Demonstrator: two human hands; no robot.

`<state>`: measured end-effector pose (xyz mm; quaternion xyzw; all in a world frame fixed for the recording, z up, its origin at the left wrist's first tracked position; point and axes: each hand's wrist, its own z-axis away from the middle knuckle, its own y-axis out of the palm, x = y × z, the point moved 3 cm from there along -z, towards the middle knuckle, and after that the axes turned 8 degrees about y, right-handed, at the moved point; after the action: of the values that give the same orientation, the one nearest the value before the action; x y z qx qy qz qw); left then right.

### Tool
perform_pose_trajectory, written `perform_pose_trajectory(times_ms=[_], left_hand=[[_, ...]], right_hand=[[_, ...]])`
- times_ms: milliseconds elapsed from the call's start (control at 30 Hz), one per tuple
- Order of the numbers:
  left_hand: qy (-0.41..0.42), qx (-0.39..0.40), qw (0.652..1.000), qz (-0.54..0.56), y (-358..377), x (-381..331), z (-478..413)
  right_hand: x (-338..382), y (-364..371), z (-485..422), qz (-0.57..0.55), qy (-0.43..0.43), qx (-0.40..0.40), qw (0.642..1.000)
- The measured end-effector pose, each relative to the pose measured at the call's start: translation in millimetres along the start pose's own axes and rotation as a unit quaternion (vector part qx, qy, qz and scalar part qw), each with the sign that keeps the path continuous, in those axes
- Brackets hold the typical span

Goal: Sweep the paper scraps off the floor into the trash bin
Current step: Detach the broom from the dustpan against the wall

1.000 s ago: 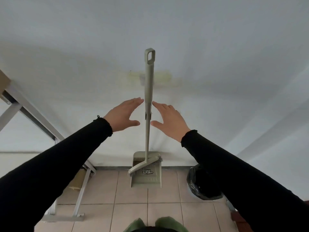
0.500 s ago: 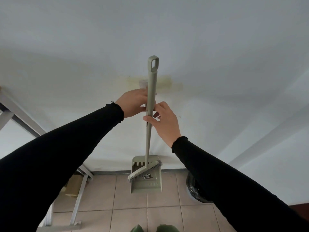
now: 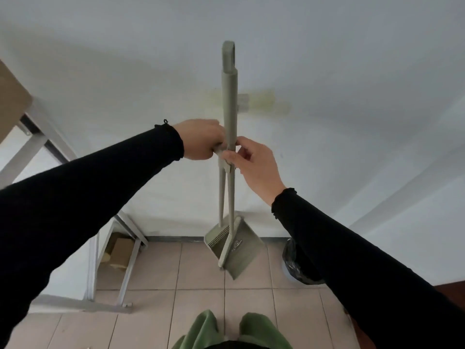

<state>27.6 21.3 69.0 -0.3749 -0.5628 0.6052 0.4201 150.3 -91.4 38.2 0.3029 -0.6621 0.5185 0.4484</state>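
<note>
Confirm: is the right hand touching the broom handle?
Touching. The head view shows the right hand with its thumb and fingers pinched on the broom handle at the mid-shaft clip; no gap is visible.

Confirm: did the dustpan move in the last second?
Yes. The dustpan, earlier square to the baseboard, now sits skewed, its lip swung right toward the trash bin.

Matt plastic dustpan (image 3: 240, 244), glossy bin liner (image 3: 295, 267), smooth tiles (image 3: 156, 268)

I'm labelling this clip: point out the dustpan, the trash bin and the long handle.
dustpan (image 3: 213, 246), head view, by its comb teeth.
trash bin (image 3: 293, 265), head view, its black liner.
long handle (image 3: 229, 96), head view, upper shaft.
</note>
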Motion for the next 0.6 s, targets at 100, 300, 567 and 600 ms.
perform_pose_trajectory(times_ms=[100, 300, 567, 600], left_hand=[[-0.096, 0.096, 0.985, 0.104, 41, -19, 38], [-0.261, 0.105, 0.883, 0.376, 131, -98, 112], [-0.386, 0.116, 0.861, 0.311, 217, -250, 223], [-0.395, 0.119, 0.853, 0.318, 227, -265, 237]], right_hand=[[-13, 21, 27, -0.115, 0.113, 0.142, 0.977], [-40, 61, 93, -0.33, 0.388, 0.279, 0.814], [-104, 121, 235, -0.139, 0.49, 0.396, 0.764], [-108, 127, 253, -0.124, 0.488, 0.413, 0.759]])
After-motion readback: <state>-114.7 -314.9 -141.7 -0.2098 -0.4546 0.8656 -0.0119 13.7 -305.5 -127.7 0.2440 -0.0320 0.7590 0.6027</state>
